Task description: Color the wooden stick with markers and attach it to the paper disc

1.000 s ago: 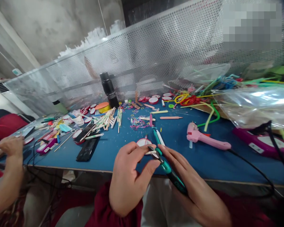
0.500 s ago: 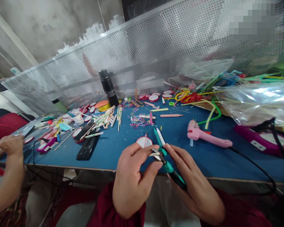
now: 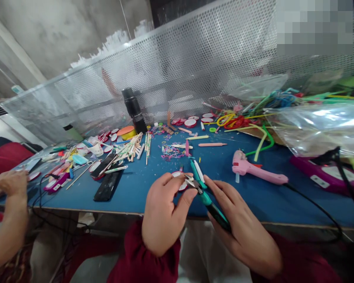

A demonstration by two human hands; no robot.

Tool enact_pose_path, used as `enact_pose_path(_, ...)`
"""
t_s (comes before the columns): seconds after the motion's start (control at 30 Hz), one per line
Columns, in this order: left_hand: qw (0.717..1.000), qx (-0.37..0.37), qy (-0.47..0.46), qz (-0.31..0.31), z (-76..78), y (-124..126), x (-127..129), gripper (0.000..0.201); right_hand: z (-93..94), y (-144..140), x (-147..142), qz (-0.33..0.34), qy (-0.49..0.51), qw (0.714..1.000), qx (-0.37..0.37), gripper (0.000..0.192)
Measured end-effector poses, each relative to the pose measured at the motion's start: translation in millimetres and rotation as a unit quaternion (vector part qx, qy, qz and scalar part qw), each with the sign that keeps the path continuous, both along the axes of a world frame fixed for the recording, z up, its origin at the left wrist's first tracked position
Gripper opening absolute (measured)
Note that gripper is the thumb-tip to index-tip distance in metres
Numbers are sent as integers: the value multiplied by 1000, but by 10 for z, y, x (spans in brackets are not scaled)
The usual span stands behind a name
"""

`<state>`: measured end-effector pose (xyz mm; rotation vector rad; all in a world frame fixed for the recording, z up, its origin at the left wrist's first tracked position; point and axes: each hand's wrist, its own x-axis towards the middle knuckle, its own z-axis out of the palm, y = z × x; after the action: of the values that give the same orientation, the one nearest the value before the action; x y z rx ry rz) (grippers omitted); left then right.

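Note:
My right hand (image 3: 244, 230) is wrapped round the green-and-black handles of a pair of cutting pliers (image 3: 212, 207), whose metal jaws point left. My left hand (image 3: 163, 210) is closed in a pinch, thumb and forefinger at the jaws. A thin pale stick (image 3: 190, 179) shows at its fingertips beside the jaws; its far end is hidden. Just beyond the hands lie a slim teal piece (image 3: 195, 169) and a slim white piece (image 3: 200, 171). Partly behind my left fingers sits a round white disc with a red rim (image 3: 177, 174).
A pink glue gun (image 3: 259, 173) lies to the right, its cable running off the edge. Pale sticks (image 3: 132, 148), a black phone-like slab (image 3: 108, 186) and a black bottle (image 3: 134, 110) stand left. A perforated metal screen (image 3: 194, 67) backs the table. A co-worker's hand (image 3: 13, 181) is far left.
My left fingers have drawn slightly left, and more of the pliers' jaws shows. The pliers have tilted a little in my right hand. The whole view has shifted slightly.

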<state>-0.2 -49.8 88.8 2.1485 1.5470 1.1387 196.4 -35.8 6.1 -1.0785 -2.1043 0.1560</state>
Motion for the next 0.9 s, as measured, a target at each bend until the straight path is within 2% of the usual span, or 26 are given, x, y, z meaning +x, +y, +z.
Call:
enact_pose_path(0.17,999,6,30,14,16,196,15,29,178,110,-4,-8,-22,998,-52,70)
enact_pose_path(0.37,994,54,77,54,-130,309,-39,28,292,245,-9,23,-37,993,-114,56)
enact_pose_path(0.63,990,94,31,99,-172,317,11,22,224,250,-71,6,-17,998,-52,53)
enact_pose_path(0.9,985,118,39,122,-218,423,29,23,212,323,-95,2,-38,996,-75,49)
